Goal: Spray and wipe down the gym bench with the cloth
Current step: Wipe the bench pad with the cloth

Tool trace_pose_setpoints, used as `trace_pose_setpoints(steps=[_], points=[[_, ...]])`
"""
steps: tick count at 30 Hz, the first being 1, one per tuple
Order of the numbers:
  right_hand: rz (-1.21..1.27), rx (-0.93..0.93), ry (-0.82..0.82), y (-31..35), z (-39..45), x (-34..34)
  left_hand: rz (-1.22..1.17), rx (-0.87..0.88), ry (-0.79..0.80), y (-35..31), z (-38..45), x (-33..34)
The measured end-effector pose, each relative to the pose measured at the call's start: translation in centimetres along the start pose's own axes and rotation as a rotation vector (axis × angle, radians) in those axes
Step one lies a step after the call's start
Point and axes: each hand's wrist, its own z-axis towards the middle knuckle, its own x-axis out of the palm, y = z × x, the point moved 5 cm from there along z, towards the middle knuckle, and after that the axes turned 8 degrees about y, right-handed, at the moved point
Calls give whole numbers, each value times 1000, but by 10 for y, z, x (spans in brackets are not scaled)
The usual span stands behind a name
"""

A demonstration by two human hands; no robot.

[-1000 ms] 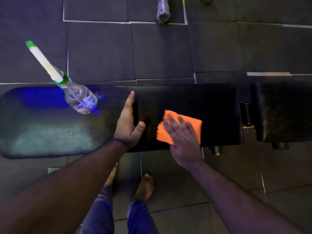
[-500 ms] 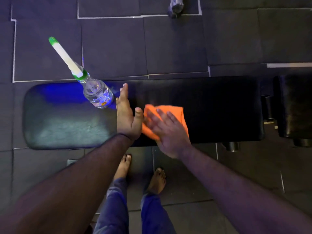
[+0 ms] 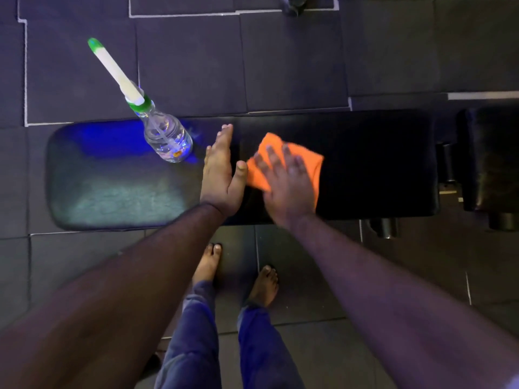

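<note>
A long black padded gym bench (image 3: 373, 164) runs left to right across the view. An orange cloth (image 3: 309, 161) lies on its middle, and my right hand (image 3: 286, 181) presses flat on it with fingers spread. My left hand (image 3: 220, 175) rests edge-down on the pad just left of the cloth, fingers straight, holding nothing. A clear spray bottle (image 3: 165, 136) with a green collar and a long white nozzle stands upright on the bench left of my left hand, apart from it.
A second black pad (image 3: 491, 158) joins the bench at the right, with metal legs (image 3: 384, 227) below. Dark rubber floor tiles (image 3: 196, 66) lie behind the bench. My bare feet (image 3: 207, 265) stand on tiles close to the bench's near edge.
My right hand has slid the cloth left and then a little away from me on the pad. The left hand has stayed in place. The view has shifted to the left.
</note>
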Motion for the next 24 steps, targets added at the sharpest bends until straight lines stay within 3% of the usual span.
trace_pose_setpoints(steps=[4,6,9,11,13,17,24], points=[[-18,-107,53,9,-73,32,-31,119,61,-9,-33,-25],[-29,-124,98,2,-76,34,12,127,-2,-9,-51,-49],[-5,-128,184,6,-70,25,21,86,-269,-12,-69,-98],[-8,-117,189,13,-75,13,-38,26,-504,-10,-73,-131],[-2,-100,156,18,-85,-1,-80,-80,-628,-3,-68,-153],[89,133,48,19,-87,-18,-128,-162,-423,-6,-17,-169],[123,171,238,17,-68,-9,-233,-113,-309,-28,36,-164]])
